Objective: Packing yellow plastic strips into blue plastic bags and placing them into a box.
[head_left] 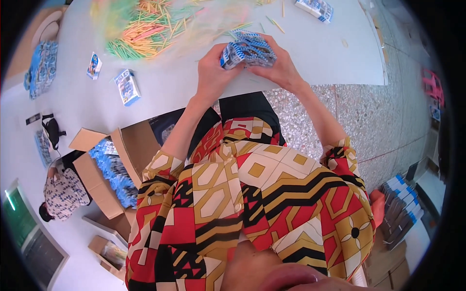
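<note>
Both my hands are together above the near part of a white table (330, 58). My left hand (212, 70) grips the left side of several small blue-and-white patterned cartons (248, 48), which look thin and pressed together. Around their right side, my right hand (280, 68) is closed, its thumb at the near edge. What lies inside the cartons cannot be made out. Beyond my left hand is a heap of thin sticks (145, 36) in yellow, green and pink, partly covered by clear plastic film (194, 34). A few loose sticks (276, 24) lie beyond my right hand.
On the table are a blue-and-white carton (127, 87), a small card (94, 65), another carton (315, 9) and a blue stack (41, 70). An open cardboard box (97, 186) holds blue packets (116, 169). Another person (65, 196) is at left; bundled flat cartons (400, 203) stand at right.
</note>
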Tool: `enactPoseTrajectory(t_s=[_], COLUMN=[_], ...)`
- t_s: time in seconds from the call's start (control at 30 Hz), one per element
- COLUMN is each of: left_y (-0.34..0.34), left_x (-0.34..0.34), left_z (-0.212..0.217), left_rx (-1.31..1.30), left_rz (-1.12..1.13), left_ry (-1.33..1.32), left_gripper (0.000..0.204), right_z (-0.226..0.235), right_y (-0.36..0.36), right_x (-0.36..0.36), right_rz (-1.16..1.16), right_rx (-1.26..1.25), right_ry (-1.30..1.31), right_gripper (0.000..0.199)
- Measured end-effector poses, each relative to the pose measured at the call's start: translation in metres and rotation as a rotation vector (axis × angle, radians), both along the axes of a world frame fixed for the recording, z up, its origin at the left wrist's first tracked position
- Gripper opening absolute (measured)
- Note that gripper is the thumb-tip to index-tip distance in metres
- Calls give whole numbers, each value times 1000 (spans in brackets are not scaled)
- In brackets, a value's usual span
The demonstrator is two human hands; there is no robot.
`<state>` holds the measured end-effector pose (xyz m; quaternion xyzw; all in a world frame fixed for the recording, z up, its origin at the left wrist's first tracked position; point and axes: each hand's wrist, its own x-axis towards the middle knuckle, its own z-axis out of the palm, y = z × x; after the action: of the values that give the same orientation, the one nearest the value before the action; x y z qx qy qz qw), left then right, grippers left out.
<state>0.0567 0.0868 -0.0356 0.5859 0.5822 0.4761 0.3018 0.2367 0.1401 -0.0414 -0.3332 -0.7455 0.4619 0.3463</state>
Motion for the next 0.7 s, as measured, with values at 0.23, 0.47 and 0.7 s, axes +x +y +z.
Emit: enactPoseTrajectory(t_s=[0.23,0.47,0.7], left_y=[-2,-16,-53], left_x=[-5,-16,-41], left_z=[-9,11,16], left_rx=[-82,69,-3], left_rz=[6,-13,222], left_ry=[-97,-212,-187], left_gripper=[34,38,40], right_z=[-8,8,8], right_y=[0,-18,-11], right_x=[-22,-33,-35], right_rz=[-45,-109,-110], right_rx=[-6,-8,-212], right_ry=[10,47,78], right_gripper=[64,43,46])
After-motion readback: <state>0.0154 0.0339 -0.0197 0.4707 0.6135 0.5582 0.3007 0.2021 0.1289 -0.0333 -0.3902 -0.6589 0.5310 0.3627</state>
